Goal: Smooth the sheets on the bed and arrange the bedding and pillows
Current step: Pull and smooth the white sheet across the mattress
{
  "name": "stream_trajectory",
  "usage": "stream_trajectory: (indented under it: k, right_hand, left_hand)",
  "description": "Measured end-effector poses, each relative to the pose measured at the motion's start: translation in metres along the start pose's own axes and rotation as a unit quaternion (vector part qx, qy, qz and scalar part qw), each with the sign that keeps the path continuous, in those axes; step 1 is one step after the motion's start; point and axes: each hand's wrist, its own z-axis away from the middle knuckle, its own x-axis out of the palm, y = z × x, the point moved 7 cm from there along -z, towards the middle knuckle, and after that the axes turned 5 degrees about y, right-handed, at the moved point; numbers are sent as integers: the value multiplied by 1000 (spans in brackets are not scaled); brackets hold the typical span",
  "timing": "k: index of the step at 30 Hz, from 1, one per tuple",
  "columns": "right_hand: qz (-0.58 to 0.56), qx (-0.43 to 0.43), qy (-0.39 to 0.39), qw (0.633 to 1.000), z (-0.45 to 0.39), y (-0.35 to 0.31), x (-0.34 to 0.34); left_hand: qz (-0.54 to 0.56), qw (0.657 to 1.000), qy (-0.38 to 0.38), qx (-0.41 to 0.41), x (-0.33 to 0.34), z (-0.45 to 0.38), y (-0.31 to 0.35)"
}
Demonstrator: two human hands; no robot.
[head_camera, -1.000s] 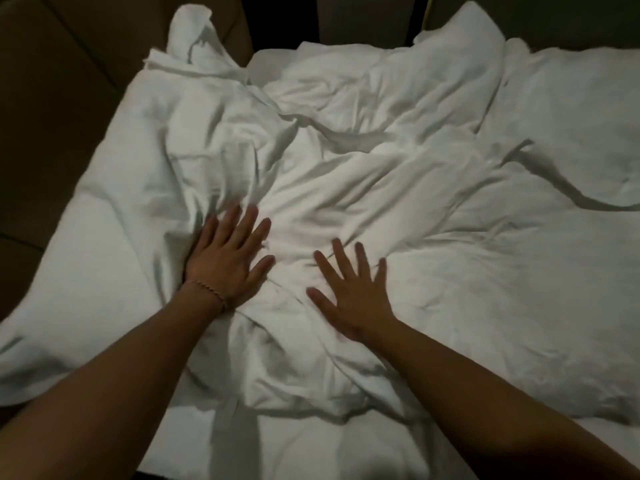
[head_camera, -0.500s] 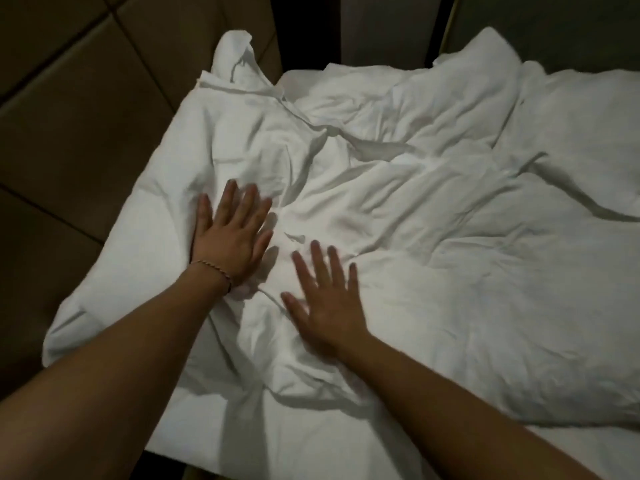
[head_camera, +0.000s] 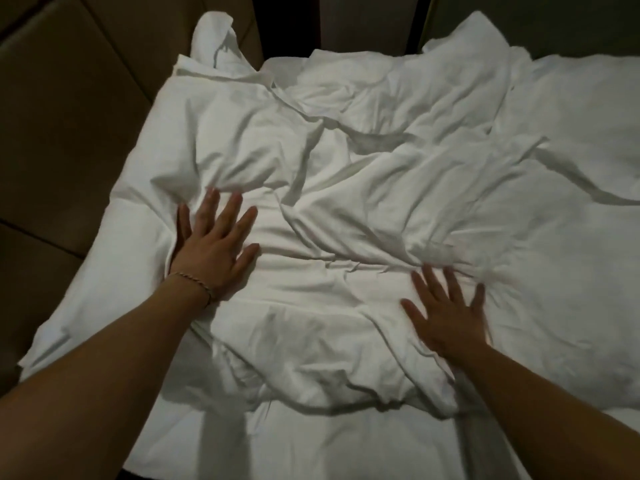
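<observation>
Crumpled white cotton duvet (head_camera: 346,188) spread across the bed, its left edge along the bed's left side; left hand (head_camera: 211,244), thin bracelet (head_camera: 194,282) at wrist, pressed flat, fingers splayed; right hand (head_camera: 446,317) likewise flat, well apart.

— What sort of place is this?

— A bedroom, dimly lit. A bed (head_camera: 346,445) fills most of the view, covered with a crumpled white duvet (head_camera: 363,209).

— What else shows it?

— Left of the bed there is a brown padded wall panel (head_camera: 69,116) with seams. Beyond the bed, a dark wall (head_camera: 363,22) with vertical strips.
</observation>
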Motion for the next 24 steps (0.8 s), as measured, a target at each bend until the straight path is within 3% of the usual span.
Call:
stream_trajectory:
  k: [4,7,11,15,20,24]
  right_hand:
    - [-25,17,5,1000,-5,24,-17]
    - [-84,-71,47,993,-7,-28,-37]
    - [-99,-116,40,987,2,-37,-26]
    - [-31,-98,33,994,5,57,2]
    - [27,25,27,999,15,218,11]
    - [16,28,40,999,15,241,10]
  left_hand:
    - [7,1000,2,-28,-6,-9,34]
    - [51,998,14,21,-7,-14,104]
    - [86,993,-61,50,14,-10,188]
    - [57,992,-114,9,53,-3,204]
    - [15,988,-147,-34,70,-9,182]
    - [70,985,-147,-58,49,-13,240]
